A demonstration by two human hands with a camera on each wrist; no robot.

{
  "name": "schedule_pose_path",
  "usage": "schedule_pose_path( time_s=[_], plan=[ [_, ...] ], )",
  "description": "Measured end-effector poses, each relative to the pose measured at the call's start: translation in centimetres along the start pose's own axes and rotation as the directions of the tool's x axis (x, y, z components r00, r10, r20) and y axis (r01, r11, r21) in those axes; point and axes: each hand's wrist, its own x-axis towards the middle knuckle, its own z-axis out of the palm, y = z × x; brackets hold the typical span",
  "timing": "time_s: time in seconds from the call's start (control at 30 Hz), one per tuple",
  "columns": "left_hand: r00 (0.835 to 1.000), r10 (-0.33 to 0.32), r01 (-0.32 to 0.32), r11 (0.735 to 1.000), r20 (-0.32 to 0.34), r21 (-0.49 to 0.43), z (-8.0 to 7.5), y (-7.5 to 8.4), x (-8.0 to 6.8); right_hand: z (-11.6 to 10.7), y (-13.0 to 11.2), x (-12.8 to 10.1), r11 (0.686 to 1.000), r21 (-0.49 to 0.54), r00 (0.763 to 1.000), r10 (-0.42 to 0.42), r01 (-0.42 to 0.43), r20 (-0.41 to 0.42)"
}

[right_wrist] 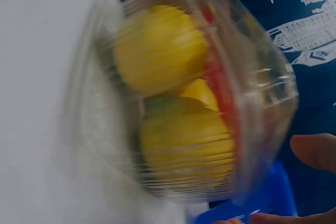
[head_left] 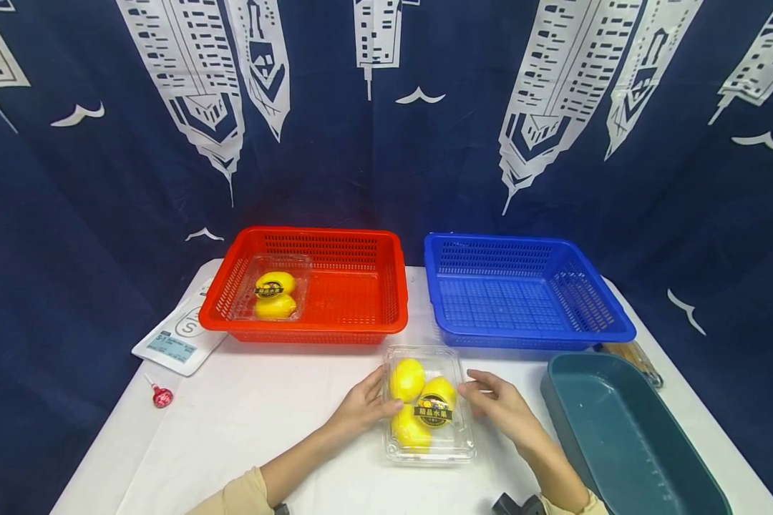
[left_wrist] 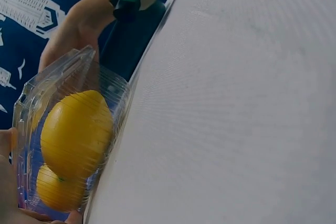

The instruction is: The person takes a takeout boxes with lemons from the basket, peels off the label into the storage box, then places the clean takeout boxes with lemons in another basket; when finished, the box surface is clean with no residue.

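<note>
A clear plastic clamshell box (head_left: pixel 454 447) with three lemons (head_left: pixel 407 379) and a black label (head_left: pixel 433 411) lies in front of me at the table's middle. My left hand (head_left: pixel 363 404) grips its left side, thumb over the lid's edge and fingers along the side wall. On the other side, my right hand (head_left: pixel 499 404) is at the box's right edge, fingers loosely bent. In the right wrist view, the right thumb (right_wrist: pixel 317 150) stands apart from the box, which looks blurred there. Two lemons (left_wrist: pixel 77 132) show through the ribbed wall in the left wrist view.
Behind, a red basket (head_left: pixel 309 336) holds another clear box of lemons (head_left: pixel 275 290); beside it sits a blue basket (head_left: pixel 496 293). A dark green tub (head_left: pixel 638 436) stands at right. A white scale-like device (head_left: pixel 180 336) and a red lollipop (head_left: pixel 162 395) lie at left.
</note>
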Motion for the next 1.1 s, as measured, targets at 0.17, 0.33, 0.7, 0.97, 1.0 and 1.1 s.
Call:
schedule_pose_path(
  time_s=[0.17,0.33,0.7,0.97,1.0,1.1],
  plan=[
    [1.000,0.002,-0.002,1.000,0.006,-0.006,-0.2,0.0,0.1,-0.8,-1.9,-0.4,0.980,-0.144,0.984,-0.153,0.139,-0.087],
    [1.000,0.005,-0.005,1.000,-0.002,0.005,-0.3,0.0,0.1,-0.5,-3.2,-0.6,0.947,-0.189,0.965,-0.259,0.260,0.030],
    [1.000,-0.007,0.007,1.000,-0.002,0.009,0.0,0.1,0.0,0.0,-3.4,0.3,0.897,-0.210,0.913,-0.345,0.389,0.217],
    [1.000,-0.009,0.009,1.000,0.006,0.004,-0.1,0.0,0.0,0.2,-3.3,0.7,0.866,-0.276,0.899,-0.349,0.418,0.265],
    [1.000,-0.007,0.007,1.000,0.006,0.006,-0.1,0.0,0.0,0.2,-3.4,0.7,0.861,-0.287,0.899,-0.348,0.419,0.268],
    [1.000,-0.004,0.004,1.000,0.006,0.007,-0.2,0.0,0.0,0.4,-3.5,0.7,0.850,-0.324,0.902,-0.342,0.416,0.263]
  ],
)
